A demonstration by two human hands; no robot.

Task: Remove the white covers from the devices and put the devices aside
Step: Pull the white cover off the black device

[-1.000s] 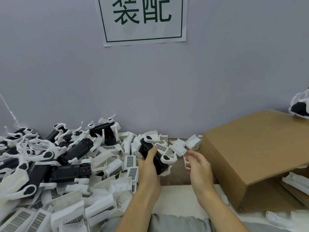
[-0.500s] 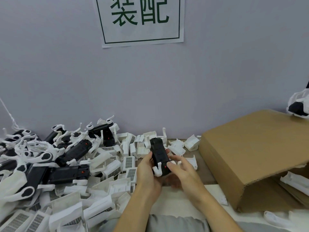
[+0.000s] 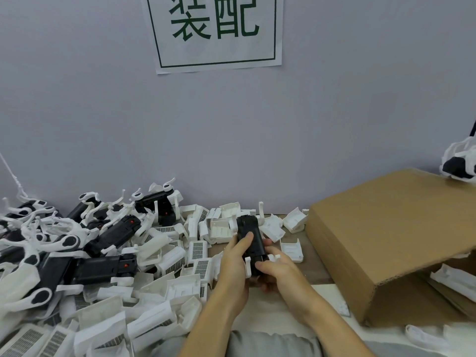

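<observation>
Midway, I judge: both left hand [image 3: 233, 261] and right hand [image 3: 277, 273] clamp one black device [image 3: 251, 239], white cover [image 3: 247, 266] unremoved; left of it, covered devices [image 3: 103, 269] wait.

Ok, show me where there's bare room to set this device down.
Free: the brown table strip between the hands and the cardboard box, with one loose white cover on it, and the box's flat top. Crowded: everything to the left, piled with white covers and black devices.
</observation>
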